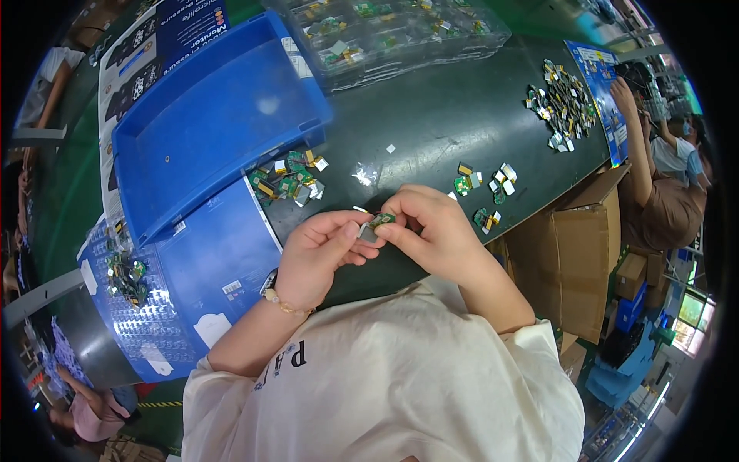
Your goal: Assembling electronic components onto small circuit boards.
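Close in front of my body, both hands meet over a small green circuit board (pixel 382 220) with a grey-white square part attached or held against it. My left hand (pixel 312 250) is closed, pinching the grey-white side between thumb and fingers. Thumb and index finger of my right hand (pixel 435 231) grip the green side. Just beyond my left hand lies a pile of green boards (pixel 291 181) with white and gold parts. Several similar boards (pixel 479 183) rest in small groups beyond my right hand. The fingers hide part of the held board.
An almost bare blue plastic bin (pixel 208 115) stands at the left. Clear trays of boards (pixel 385 38) are stacked at the back. A large heap of small parts (pixel 566 108) lies at the far right, near a cardboard box (pixel 566 254). A clear blister tray (pixel 146 308) sits lower left.
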{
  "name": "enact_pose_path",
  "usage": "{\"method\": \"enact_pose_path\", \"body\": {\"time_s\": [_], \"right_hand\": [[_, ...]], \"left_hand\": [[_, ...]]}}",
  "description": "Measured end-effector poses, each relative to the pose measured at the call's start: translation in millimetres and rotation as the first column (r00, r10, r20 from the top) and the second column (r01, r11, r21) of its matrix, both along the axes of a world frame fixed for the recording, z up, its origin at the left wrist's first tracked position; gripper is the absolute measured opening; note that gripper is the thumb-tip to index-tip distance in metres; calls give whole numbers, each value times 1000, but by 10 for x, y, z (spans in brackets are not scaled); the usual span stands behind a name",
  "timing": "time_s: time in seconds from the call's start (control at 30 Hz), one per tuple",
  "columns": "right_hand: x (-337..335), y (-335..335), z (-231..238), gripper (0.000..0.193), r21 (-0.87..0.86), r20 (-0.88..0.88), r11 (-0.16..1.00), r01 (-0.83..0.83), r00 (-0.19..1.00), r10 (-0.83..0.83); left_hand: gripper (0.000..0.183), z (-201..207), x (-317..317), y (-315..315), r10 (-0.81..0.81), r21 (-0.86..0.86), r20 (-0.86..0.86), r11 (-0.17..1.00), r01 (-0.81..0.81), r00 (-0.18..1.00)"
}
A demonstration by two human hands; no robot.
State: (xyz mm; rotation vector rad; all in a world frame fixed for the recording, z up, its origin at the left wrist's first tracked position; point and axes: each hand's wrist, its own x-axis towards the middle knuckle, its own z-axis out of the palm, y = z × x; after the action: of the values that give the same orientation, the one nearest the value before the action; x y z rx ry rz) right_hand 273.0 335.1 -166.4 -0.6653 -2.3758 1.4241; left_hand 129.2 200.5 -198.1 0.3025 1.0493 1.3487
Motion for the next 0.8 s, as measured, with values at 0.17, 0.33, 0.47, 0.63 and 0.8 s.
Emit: {"method": "enact_pose_path", "body": {"time_s": [0.17, 0.33, 0.47, 0.63, 0.8], "right_hand": [[-5, -16, 16, 10, 20, 8, 999, 24, 1000, -24], [-7, -62, 1, 11, 9, -4, 998, 69, 998, -69], [-15, -65, -18, 12, 34, -21, 995, 89, 996, -88], [-14, -55, 0, 12, 60, -21, 995, 80, 997, -79], [-19, -58, 2, 12, 84, -37, 993, 83, 996, -80]], "left_hand": [[25, -3, 5, 3, 6, 5, 5, 1000, -6, 1000], [26, -11, 19, -2, 19, 10, 32, 1000, -20, 999], [26, -4, 32, 2, 35, -6, 29, 999, -35, 999], [26, -11, 27, -1, 24, -9, -7, 1000, -24, 1000], [26, -13, 42, -2, 32, -32, -23, 999, -32, 999]]}}
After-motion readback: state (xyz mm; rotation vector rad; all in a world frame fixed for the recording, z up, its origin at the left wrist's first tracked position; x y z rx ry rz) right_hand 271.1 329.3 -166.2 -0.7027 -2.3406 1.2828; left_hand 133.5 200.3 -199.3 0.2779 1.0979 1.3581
